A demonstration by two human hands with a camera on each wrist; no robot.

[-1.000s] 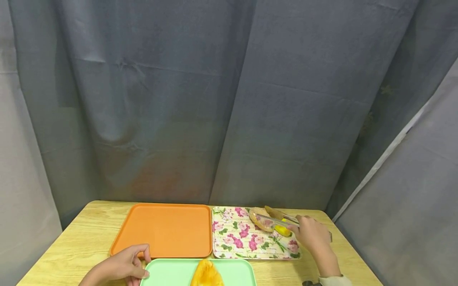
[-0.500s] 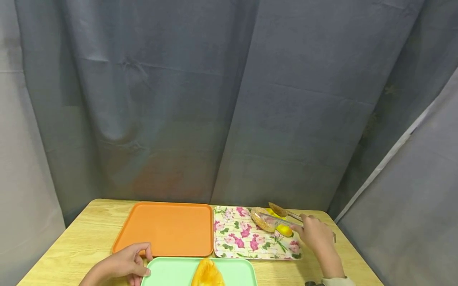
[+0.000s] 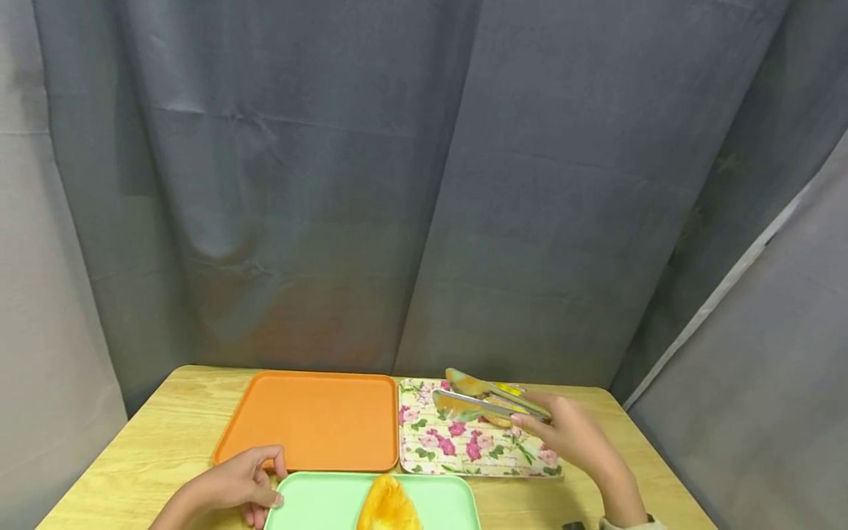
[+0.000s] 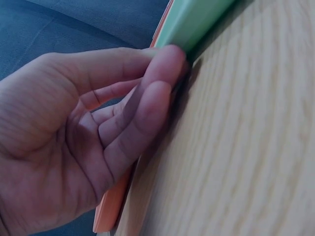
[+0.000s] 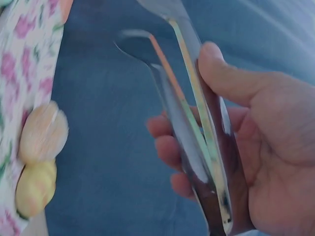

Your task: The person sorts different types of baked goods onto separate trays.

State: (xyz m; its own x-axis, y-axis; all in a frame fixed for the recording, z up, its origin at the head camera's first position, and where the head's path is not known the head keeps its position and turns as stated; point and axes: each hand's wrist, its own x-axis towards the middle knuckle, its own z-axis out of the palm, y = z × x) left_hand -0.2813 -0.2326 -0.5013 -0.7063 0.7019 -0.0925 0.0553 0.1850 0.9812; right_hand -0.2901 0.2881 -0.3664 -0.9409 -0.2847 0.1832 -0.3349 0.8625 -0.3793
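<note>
Currently, right hand (image 3: pixel 570 434): gripping metal tongs (image 5: pixel 184 137) toward the lower right of the head view, their two arms apart at the tips.
Tongs: pointing to the left across the floral tray (image 3: pixel 437 453), partly covering what lies there.
Left hand (image 3: pixel 228 482): at the lower left of the frame, pinching the edge of the green tray (image 3: pixel 318 500) near its corner.
Floral tray: right of bottom centre; a pale bread piece (image 5: pixel 44 132) and a yellow piece (image 5: pixel 37 189) sit close together at the left of the right wrist view, both blurred.
Green tray: bottom centre, cut off by the frame, bearing an orange-yellow piece (image 3: pixel 387 508).
Orange tray (image 3: pixel 311 419): lower left of centre, just beside the floral tray.
Curtain (image 3: pixel 298 184): grey-blue, filling the upper frame.
</note>
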